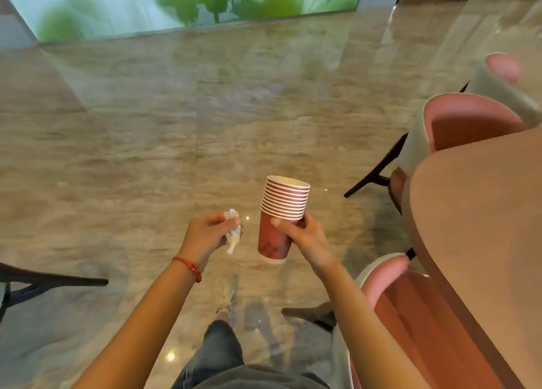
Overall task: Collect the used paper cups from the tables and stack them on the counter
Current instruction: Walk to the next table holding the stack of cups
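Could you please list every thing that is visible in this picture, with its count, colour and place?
cups: one nested stack, red with white rims, held over the floor at centre
tissue: one, white, crumpled, left of the cups
table: one, beige, right edge
chairs: at least two, pink with pale backs, beside the table; dark legs of another at the left edge
floor: brown marble tiles, glossy, most of the view
window: one, blurred green plants in it, top
bracelet: one, red, on the left wrist
left hand: grips the tissue
right hand: grips the cups
leg: dark trousers, pale shoe, bottom centre
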